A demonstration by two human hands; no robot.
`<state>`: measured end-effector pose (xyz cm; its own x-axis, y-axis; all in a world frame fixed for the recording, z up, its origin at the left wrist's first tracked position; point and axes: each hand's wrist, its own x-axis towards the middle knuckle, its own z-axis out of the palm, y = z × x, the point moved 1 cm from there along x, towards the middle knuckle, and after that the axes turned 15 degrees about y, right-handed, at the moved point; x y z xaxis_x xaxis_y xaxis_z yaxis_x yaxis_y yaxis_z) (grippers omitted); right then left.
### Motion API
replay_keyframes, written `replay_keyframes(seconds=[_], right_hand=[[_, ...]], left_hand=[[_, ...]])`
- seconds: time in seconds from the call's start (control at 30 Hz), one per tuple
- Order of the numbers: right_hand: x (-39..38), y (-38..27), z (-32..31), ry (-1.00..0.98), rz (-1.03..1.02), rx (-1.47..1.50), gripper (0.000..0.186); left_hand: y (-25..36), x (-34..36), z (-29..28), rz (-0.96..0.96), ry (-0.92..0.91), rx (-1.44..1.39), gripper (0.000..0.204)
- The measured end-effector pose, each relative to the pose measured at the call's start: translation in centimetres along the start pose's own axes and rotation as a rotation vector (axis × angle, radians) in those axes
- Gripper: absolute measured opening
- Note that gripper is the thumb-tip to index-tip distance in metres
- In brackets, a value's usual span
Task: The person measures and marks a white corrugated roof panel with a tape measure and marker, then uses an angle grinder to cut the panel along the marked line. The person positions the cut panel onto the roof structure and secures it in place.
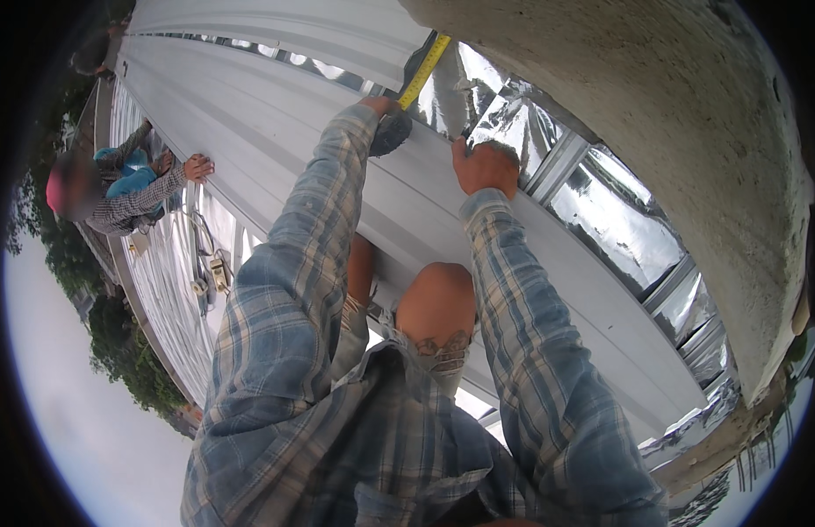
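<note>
My left hand (383,110) grips a dark tape measure case (392,132), and its yellow blade (425,70) runs up toward the rough plaster wall (680,114). My right hand (486,167) presses flat on the edge of a long white metal roof panel (276,114), fingers over the shiny foil insulation (478,105). Both arms wear blue plaid sleeves. My bare knee (436,299) rests on the panel.
Another person in a checked shirt (126,206) at the left holds the panel's far edge with one hand (198,166). Metal purlins (557,162) cross the foil. A power strip and cables (216,270) lie lower left. Trees and sky beyond the roof edge.
</note>
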<state>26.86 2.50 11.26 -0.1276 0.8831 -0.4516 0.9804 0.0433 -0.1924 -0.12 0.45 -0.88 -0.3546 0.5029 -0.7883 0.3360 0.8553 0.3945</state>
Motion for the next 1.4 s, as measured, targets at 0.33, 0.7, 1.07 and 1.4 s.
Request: replay_keyframes(seconds=[0.33,0.7,1.07,1.4], right_hand=[[0.2,0.8,-0.1,-0.007,0.041,-0.003,0.062],[0.2,0.6,-0.2,-0.014,0.036,-0.030,0.061],[0.1,0.3,-0.3,0.010,0.041,-0.017,0.062],[0.1,0.8,0.6,0.072,0.012,-0.070,0.060]], left_hand=[[1.6,-0.3,1.4,-0.005,0.081,0.025,0.040],[4.0,-3.0,0.4,0.004,0.105,0.228,0.048],[2.8,-2.0,0.6,-0.004,0.120,0.178,0.047],[3.3,-3.0,0.7,-0.067,0.159,0.150,0.054]])
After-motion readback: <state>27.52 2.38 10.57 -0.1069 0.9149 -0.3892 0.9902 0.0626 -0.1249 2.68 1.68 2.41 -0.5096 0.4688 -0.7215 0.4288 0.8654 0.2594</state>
